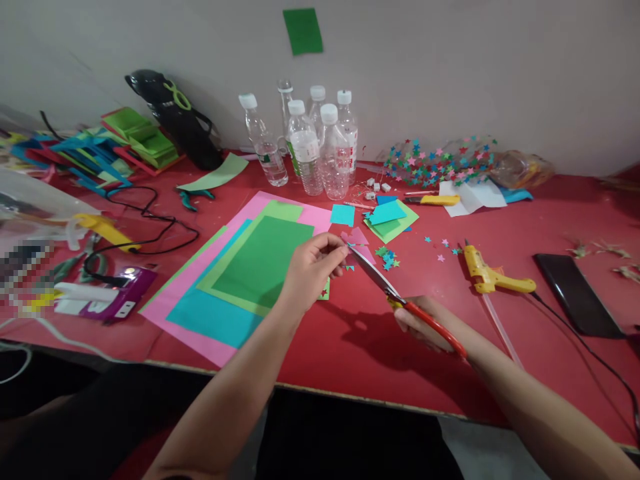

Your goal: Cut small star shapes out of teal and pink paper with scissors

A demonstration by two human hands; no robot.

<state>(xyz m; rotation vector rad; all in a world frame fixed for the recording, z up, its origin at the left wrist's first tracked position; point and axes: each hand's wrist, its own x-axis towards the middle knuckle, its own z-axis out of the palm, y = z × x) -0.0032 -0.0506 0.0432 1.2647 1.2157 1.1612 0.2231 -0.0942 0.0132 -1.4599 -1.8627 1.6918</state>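
Observation:
Red-handled scissors [434, 327] are in my right hand [425, 323], with their blades pointing up and left toward my left hand [320, 263]. The fingers of my left hand are pinched together at the blade tips; a tiny blue bit shows there, too small to make out fully. Just beyond the fingertips lie pink paper scraps [356, 236]. Small green and blue stars [388, 257] are piled right of them. Stacked green, blue and pink sheets [267, 257] lie left of my left hand, partly under its wrist.
Plastic bottles [306, 157] stand at the back, beside a black flask [183, 127]. A yellow glue gun [483, 270] and a black phone [577, 295] lie right. A yellow cutter [440, 199], blue squares [343, 215] and a purple device [127, 293] rest on the red table [330, 360].

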